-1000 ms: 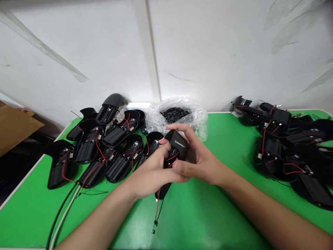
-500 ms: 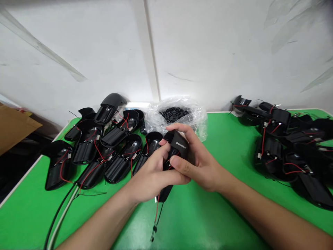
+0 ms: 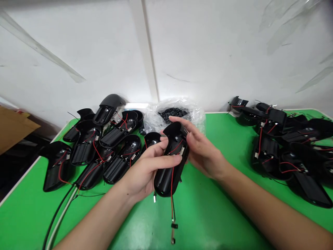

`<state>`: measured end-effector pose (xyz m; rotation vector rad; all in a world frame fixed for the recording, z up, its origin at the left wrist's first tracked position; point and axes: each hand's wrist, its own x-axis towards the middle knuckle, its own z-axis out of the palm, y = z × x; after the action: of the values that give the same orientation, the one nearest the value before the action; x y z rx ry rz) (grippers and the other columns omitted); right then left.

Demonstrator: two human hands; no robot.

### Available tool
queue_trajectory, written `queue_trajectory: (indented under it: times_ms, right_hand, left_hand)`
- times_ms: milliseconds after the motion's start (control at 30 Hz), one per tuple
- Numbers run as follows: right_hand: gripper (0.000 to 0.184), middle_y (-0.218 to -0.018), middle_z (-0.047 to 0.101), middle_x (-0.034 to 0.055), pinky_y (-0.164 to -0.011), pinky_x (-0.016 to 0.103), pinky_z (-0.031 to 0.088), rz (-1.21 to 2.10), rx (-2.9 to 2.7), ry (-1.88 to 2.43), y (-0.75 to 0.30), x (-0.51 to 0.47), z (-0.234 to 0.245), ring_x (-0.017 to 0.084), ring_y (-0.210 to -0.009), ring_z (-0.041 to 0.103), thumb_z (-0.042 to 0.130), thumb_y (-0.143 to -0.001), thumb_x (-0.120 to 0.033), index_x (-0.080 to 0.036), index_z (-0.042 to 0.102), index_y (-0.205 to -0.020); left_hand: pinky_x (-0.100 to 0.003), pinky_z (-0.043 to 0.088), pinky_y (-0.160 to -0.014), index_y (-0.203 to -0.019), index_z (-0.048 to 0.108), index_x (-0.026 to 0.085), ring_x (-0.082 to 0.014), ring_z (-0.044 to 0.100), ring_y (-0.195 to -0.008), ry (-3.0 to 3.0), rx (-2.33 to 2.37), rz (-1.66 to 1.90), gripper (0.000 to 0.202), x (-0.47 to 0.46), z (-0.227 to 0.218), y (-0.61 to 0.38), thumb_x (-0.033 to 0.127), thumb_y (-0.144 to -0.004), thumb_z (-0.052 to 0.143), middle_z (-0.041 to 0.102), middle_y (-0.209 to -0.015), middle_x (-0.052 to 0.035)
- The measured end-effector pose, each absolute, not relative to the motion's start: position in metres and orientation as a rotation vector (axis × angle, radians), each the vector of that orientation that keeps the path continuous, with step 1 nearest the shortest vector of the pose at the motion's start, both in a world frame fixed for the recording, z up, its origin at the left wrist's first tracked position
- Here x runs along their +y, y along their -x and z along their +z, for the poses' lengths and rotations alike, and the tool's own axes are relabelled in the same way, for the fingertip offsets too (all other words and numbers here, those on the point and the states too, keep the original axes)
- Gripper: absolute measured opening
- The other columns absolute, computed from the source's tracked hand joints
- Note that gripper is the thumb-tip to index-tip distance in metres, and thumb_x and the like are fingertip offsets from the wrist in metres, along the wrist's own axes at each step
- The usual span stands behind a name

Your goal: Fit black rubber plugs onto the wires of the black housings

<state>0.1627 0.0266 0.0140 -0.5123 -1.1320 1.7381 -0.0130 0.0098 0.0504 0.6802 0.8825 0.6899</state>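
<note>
Both my hands hold one black plastic housing (image 3: 169,173) above the green table (image 3: 208,215), its open inside turned up toward me. My left hand (image 3: 145,170) grips it from the left, fingers curled around its side and thumb on its rim. My right hand (image 3: 201,151) holds its upper right end, fingers wrapped behind it. Red and black wires (image 3: 172,205) hang from the housing, ending in small parts just above the table.
A row of similar black housings with red wires (image 3: 99,149) lies at the left. Another pile (image 3: 286,146) lies at the right. A clear plastic bag of small black parts (image 3: 174,113) stands at the back by the white wall. A black and a white cable (image 3: 58,215) run off the front left.
The housing has been turned over: its labelled outer side faced me before, now its open inside shows. It also sits more upright, and the wires hang further right.
</note>
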Motion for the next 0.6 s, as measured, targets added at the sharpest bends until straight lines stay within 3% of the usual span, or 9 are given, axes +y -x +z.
queue_trajectory:
  times_ms: [100, 167, 267, 367, 500, 600]
  right_hand:
    - [0.05, -0.122, 0.071, 0.0093, -0.09, 0.039, 0.058, 1.666, -1.007, 0.526, -0.167, 0.031, 0.021, 0.025, -0.105, 0.068, 0.053, -0.103, -0.061, -0.025, 0.068, -0.134]
    - [0.048, -0.116, 0.072, 0.0101, -0.092, 0.037, 0.057, 1.604, -0.931, 0.546, -0.173, 0.036, 0.024, 0.024, -0.105, 0.068, 0.051, -0.103, -0.059, -0.021, 0.074, -0.12]
    - [0.041, -0.104, 0.071, 0.009, -0.085, 0.034, 0.055, 1.583, -0.941, 0.541, -0.184, 0.042, 0.026, 0.021, -0.095, 0.067, 0.055, -0.102, -0.053, -0.019, 0.077, -0.106]
    - [0.03, -0.101, 0.072, 0.0064, -0.08, 0.028, 0.051, 1.572, -1.184, 0.524, -0.189, 0.041, 0.028, 0.017, -0.091, 0.064, 0.063, -0.102, -0.045, -0.02, 0.079, -0.105]
    - [0.025, -0.089, 0.07, 0.0039, -0.075, 0.025, 0.047, 1.546, -1.59, 0.549, -0.18, 0.029, 0.032, 0.013, -0.083, 0.062, 0.07, -0.101, -0.039, -0.016, 0.078, -0.097]
    - [0.031, -0.072, 0.06, 0.0009, -0.065, 0.025, 0.041, 1.472, -1.809, 0.574, -0.17, 0.02, 0.033, 0.01, -0.069, 0.051, 0.07, -0.1, -0.036, -0.014, 0.07, -0.078]
  left_hand:
    - [-0.009, 0.051, -0.059, -0.106, 0.071, 0.021, -0.0019, 0.058, -0.069, -0.737, 0.884, 0.667, 0.041, 0.009, 0.05, 0.011, 0.034, -0.073, 0.091, 0.061, -0.086, 0.0031]
    - [-0.008, 0.046, -0.059, -0.108, 0.071, 0.023, -0.0004, 0.055, -0.068, -0.837, 0.905, 0.645, 0.042, 0.005, 0.049, 0.009, 0.036, -0.073, 0.091, 0.062, -0.087, 0.0041]
    - [-0.011, 0.05, -0.074, -0.124, 0.069, 0.033, -0.0031, 0.062, -0.084, -1.197, 0.974, 0.611, 0.047, -0.006, 0.049, 0.003, 0.034, -0.08, 0.086, 0.069, -0.103, 0.0036]
    - [-0.018, 0.053, -0.09, -0.131, 0.067, 0.04, -0.008, 0.064, -0.099, -1.716, 1.041, 0.465, 0.042, -0.022, 0.045, -0.005, 0.03, -0.091, 0.069, 0.068, -0.114, 0.0013]
    - [-0.025, 0.057, -0.086, -0.137, 0.062, 0.03, -0.012, 0.064, -0.093, -2.107, 0.999, 0.272, 0.043, -0.041, 0.03, -0.014, 0.025, -0.096, 0.05, 0.066, -0.121, -0.0059]
    - [-0.033, 0.06, -0.099, -0.128, 0.066, 0.02, -0.0164, 0.065, -0.103, -2.116, 0.968, 0.336, 0.036, -0.049, 0.015, -0.02, 0.028, -0.098, 0.048, 0.067, -0.116, -0.0087]
